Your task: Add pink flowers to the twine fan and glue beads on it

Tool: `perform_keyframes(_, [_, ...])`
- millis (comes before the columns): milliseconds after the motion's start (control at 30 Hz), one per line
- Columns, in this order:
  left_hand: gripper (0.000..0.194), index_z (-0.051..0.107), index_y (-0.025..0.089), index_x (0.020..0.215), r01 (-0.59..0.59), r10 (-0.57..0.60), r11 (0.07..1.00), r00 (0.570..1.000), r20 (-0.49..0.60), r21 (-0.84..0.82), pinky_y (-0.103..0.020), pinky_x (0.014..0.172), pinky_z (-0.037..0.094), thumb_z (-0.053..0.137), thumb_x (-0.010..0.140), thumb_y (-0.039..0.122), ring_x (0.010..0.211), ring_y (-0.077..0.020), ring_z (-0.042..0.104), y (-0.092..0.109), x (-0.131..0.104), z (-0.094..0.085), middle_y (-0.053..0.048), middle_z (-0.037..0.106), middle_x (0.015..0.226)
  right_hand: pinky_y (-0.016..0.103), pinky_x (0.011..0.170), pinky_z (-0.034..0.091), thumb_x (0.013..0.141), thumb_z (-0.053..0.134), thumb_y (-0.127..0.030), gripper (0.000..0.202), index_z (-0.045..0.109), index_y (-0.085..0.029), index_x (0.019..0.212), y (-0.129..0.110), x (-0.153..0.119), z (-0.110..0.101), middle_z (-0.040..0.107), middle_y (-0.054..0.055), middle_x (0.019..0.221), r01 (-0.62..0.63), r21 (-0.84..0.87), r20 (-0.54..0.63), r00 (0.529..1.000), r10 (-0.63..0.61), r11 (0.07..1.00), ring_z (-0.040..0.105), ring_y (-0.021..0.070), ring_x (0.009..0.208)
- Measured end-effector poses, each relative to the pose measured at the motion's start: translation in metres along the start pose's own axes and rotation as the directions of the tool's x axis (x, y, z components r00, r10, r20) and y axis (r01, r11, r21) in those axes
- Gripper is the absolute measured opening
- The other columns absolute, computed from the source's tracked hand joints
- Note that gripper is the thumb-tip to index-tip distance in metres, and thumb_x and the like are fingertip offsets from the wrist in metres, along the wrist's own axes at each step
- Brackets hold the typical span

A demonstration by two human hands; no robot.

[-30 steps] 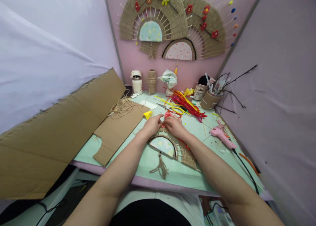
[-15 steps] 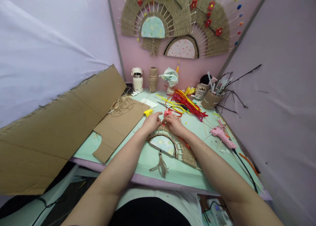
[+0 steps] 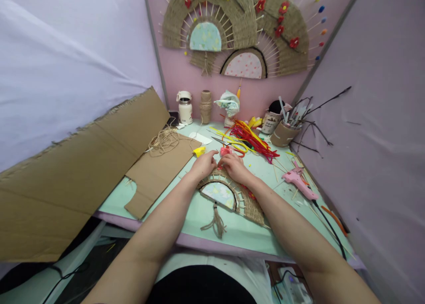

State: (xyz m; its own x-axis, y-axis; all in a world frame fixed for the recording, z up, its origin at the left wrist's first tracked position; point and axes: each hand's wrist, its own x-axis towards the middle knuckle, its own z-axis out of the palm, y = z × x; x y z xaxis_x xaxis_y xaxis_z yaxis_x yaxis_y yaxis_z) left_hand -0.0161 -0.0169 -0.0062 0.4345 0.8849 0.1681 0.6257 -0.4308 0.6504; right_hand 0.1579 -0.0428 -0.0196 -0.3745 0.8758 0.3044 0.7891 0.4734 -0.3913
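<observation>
So the woven fan (image 3: 219, 194) is lying on the bench (image 3: 192, 226), and the left hand (image 3: 205, 165) and right hand (image 3: 235, 167) are resting at its far edge. Fingers are sitting curled close together, but can't tell if they're gripping anything. Scissors (image 3: 228, 145) are lying beyond the fan, a pink glue gun (image 3: 300, 184) to its right. A jar (image 3: 269, 122) behind it is showing printing, too small to read.
</observation>
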Motion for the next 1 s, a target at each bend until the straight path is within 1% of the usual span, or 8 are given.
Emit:
perform_keyframes(133, [0.054,0.054,0.015,0.124,-0.009,0.009,1.000,1.000,-0.004,-0.005,-0.024,0.065,0.043,0.057,0.070,0.009,0.069,-0.0148,0.060,0.000,0.000,0.000,0.000,0.067,0.074,0.039,0.088,0.036,0.086,0.053,-0.017,0.018,0.069,-0.023,0.088,0.002,0.002,0.000,0.063,0.006,0.108,-0.021,-0.007,-0.013,1.000,0.021,1.000,0.048,0.0239,0.105])
perform_keyframes(267, [0.055,0.053,0.015,0.125,0.000,0.000,1.000,1.000,0.001,-0.001,-0.025,0.066,0.043,0.057,0.070,0.009,0.070,-0.0151,0.060,0.002,-0.001,-0.001,-0.001,0.068,0.076,0.037,0.087,0.037,0.085,0.057,-0.018,0.012,0.068,-0.022,0.086,0.002,0.004,-0.001,0.063,0.006,0.107,-0.038,-0.057,-0.010,0.999,0.038,0.998,0.049,0.0236,0.103])
perform_keyframes(433, [0.056,0.052,0.016,0.127,0.016,-0.017,1.000,1.000,0.010,0.013,-0.025,0.067,0.044,0.056,0.071,0.008,0.071,-0.0151,0.060,0.004,-0.002,-0.002,-0.001,0.068,0.077,0.038,0.084,0.038,0.086,0.056,-0.021,0.013,0.069,-0.020,0.086,-0.002,0.003,-0.003,0.064,0.008,0.108,-0.047,-0.097,-0.019,0.999,0.046,0.994,0.049,0.0251,0.100])
perform_keyframes(567, [0.055,0.052,0.015,0.126,-0.003,0.003,1.000,1.000,-0.001,0.009,-0.025,0.067,0.043,0.056,0.072,0.009,0.071,-0.0152,0.060,0.004,-0.003,-0.003,-0.001,0.068,0.076,0.039,0.084,0.038,0.087,0.055,-0.022,0.016,0.071,-0.021,0.087,-0.004,0.000,-0.006,0.066,0.008,0.105,-0.029,-0.141,-0.041,0.999,0.024,0.990,0.050,0.0255,0.098])
perform_keyframes(633, [0.055,0.052,0.015,0.126,-0.002,0.002,1.000,1.000,-0.004,0.005,-0.025,0.067,0.043,0.056,0.072,0.009,0.071,-0.0153,0.060,0.005,-0.003,-0.003,-0.001,0.068,0.077,0.039,0.085,0.038,0.087,0.054,-0.021,0.018,0.072,-0.021,0.090,-0.004,-0.001,-0.007,0.067,0.007,0.106,-0.018,-0.151,-0.058,0.998,0.010,0.988,0.050,0.0255,0.099])
perform_keyframes(700, [0.055,0.052,0.015,0.126,0.007,-0.007,1.000,1.000,-0.001,0.006,-0.025,0.067,0.043,0.057,0.072,0.009,0.071,-0.0155,0.060,0.005,-0.003,-0.003,-0.001,0.068,0.077,0.039,0.087,0.038,0.086,0.051,-0.014,0.023,0.073,-0.022,0.093,-0.004,-0.001,-0.008,0.067,0.006,0.108,-0.003,-0.144,-0.068,0.998,-0.006,0.990,0.051,0.0248,0.100])
perform_keyframes(800, [0.055,0.053,0.014,0.126,0.008,-0.008,1.000,1.000,0.000,0.005,-0.025,0.067,0.043,0.057,0.071,0.009,0.071,-0.0156,0.061,0.005,-0.003,-0.003,-0.001,0.068,0.077,0.038,0.088,0.038,0.082,0.049,-0.005,0.031,0.074,-0.022,0.091,-0.004,-0.002,-0.010,0.067,0.005,0.108,0.033,-0.125,-0.066,0.997,-0.042,0.992,0.051,0.0234,0.101])
perform_keyframes(1000, [0.055,0.053,0.015,0.126,0.016,-0.016,1.000,1.000,0.008,-0.001,-0.025,0.068,0.044,0.057,0.071,0.010,0.072,-0.0158,0.061,0.006,-0.003,-0.003,-0.001,0.069,0.077,0.039,0.088,0.038,0.080,0.049,-0.003,0.035,0.075,-0.024,0.088,-0.006,-0.002,-0.010,0.069,0.004,0.103,0.051,-0.120,-0.034,0.998,-0.056,0.991,0.052,0.0240,0.100])
